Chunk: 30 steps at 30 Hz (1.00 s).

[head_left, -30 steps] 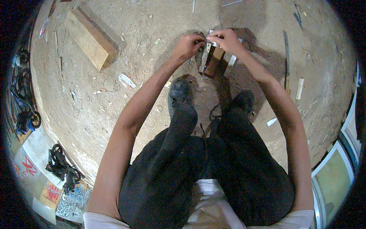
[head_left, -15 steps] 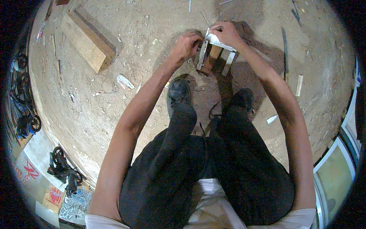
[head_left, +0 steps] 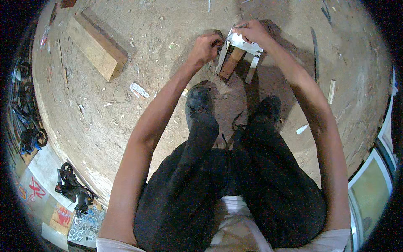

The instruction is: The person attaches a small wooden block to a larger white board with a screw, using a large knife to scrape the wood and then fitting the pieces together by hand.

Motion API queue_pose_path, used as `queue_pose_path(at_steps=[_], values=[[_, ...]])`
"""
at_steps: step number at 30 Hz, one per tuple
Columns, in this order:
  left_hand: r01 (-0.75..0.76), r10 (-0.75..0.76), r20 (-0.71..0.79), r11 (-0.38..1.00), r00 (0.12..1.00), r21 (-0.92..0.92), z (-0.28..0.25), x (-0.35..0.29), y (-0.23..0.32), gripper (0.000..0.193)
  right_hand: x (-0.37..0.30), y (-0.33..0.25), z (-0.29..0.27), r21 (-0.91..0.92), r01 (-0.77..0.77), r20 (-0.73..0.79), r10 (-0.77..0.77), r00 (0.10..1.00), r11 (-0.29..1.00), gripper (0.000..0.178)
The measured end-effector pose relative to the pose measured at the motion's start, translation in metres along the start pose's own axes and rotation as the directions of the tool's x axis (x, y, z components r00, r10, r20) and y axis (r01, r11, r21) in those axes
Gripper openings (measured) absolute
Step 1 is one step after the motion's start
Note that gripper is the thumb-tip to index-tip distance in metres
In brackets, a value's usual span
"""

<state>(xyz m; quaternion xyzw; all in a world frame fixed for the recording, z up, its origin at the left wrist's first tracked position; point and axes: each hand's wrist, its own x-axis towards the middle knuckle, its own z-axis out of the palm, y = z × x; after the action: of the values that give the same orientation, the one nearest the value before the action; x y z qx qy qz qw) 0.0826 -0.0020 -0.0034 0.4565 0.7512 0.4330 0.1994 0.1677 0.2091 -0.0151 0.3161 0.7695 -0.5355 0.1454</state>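
Beyond my feet, a white U-shaped metal bracket point(head_left: 244, 45) with two legs lies on the dirt, around a brown wooden block point(head_left: 231, 65). My right hand point(head_left: 253, 31) is closed at the bracket's far left corner. Its thumb and finger pinch thin wires point(head_left: 229, 16) that stick up and away from that corner. My left hand point(head_left: 205, 48) is closed, with curled fingers against the left side of the bracket. What those fingers hold, if anything, is hidden.
A thick wooden beam point(head_left: 95, 46) lies at the far left. My shoes point(head_left: 199, 99) stand just short of the bracket. A dark flat strip point(head_left: 314, 52) and a pale wood sliver point(head_left: 331, 91) lie on the right. Black wheeled gear point(head_left: 75, 189) is at the lower left.
My right hand has shifted slightly up and right, and its fingers have changed their grip a little. The bracket and the wire ends have moved slightly right. My left hand stays nearly in place.
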Motion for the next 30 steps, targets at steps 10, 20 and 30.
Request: queue_pose_path(at_steps=[10, 20, 30], values=[[0.019, -0.017, -0.043, 0.998, 0.999, 0.052, -0.002, -0.003, 0.002, 0.013, -0.016, -0.016, -0.003, -0.036, 0.205, 0.032, -0.204, 0.978, 0.978, 0.032], [0.281, -0.279, 0.058, 0.959, 0.959, -0.036, 0.005, -0.002, 0.002, 0.022, -0.024, -0.021, -0.005, 0.14, 0.177, 0.02, -0.181, 0.983, 0.974, 0.031], [0.185, -0.183, -0.034, 0.98, 0.982, 0.067, -0.007, -0.009, -0.022, 0.021, -0.017, -0.024, 0.002, 0.437, 0.123, 0.054, -0.163, 0.985, 0.891, 0.029]])
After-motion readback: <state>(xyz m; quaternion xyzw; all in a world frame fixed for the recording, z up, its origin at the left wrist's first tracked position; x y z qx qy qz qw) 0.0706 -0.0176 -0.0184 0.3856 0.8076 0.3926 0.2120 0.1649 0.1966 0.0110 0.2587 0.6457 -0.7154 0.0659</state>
